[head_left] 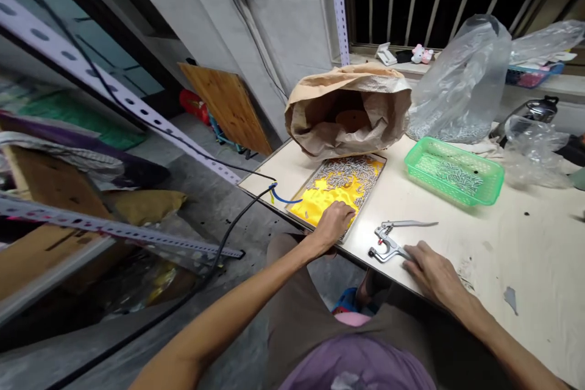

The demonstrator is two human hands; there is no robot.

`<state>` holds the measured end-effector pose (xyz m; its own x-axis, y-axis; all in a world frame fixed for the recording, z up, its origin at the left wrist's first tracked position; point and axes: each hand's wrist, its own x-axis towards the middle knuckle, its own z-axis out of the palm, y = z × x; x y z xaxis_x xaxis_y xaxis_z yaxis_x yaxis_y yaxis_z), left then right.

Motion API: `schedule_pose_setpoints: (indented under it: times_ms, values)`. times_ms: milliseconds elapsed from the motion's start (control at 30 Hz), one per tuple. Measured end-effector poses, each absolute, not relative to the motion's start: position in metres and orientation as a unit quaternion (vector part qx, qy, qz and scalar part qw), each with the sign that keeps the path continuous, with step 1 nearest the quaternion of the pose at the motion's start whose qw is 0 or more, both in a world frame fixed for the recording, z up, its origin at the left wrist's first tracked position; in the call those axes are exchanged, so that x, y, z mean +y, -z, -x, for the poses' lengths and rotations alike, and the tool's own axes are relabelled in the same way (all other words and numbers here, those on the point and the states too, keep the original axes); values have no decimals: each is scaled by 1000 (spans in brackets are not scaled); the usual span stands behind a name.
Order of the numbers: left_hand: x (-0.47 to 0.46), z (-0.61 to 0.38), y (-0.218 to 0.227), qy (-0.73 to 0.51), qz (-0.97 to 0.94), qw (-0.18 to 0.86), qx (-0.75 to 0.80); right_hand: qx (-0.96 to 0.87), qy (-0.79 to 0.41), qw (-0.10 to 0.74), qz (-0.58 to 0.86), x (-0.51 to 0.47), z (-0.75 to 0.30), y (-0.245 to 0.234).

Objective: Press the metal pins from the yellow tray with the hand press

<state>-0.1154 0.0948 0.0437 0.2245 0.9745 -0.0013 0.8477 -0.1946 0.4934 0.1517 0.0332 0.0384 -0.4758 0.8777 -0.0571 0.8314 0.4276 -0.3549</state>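
Note:
My left hand (336, 221) rests at the near right corner of a shallow tray (299, 222) with a bright yellow lining (317, 201). Its fingers are curled together, and what they hold, if anything, is hidden. Many small silvery metal pieces (342, 172) lie heaped over the tray's far half and right side. Close to the table's front edge, my right hand (429, 265) grips one handle of silver snap-fastener pliers (388, 247). Their other handle stands spread away, and the jaws point left towards the tray.
Behind the tray lies an open brown paper sack (315, 116). A green plastic basket (414, 164) holds more metal pieces, beside a large clear bag (470, 79). A black cable (219, 250) with a blue wire (287, 200) reaches the table's left edge.

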Motion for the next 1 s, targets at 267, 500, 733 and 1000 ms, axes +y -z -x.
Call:
schedule_pose_setpoints:
  times_ms: [267,500,733,1000]
  values:
    - [69,63,-48,-135,-476,570,656,-854,-115,38,506,33,-151,-24]
    - [70,59,-32,-133,-448,584,664,-858,-93,6,505,30,-150,-31]
    - [71,58,-29,-82,-435,591,674,-851,-94,-24,516,30,-148,-33]
    - [72,63,-26,-13,-434,606,666,-854,-90,-33,511,30,-148,-32]
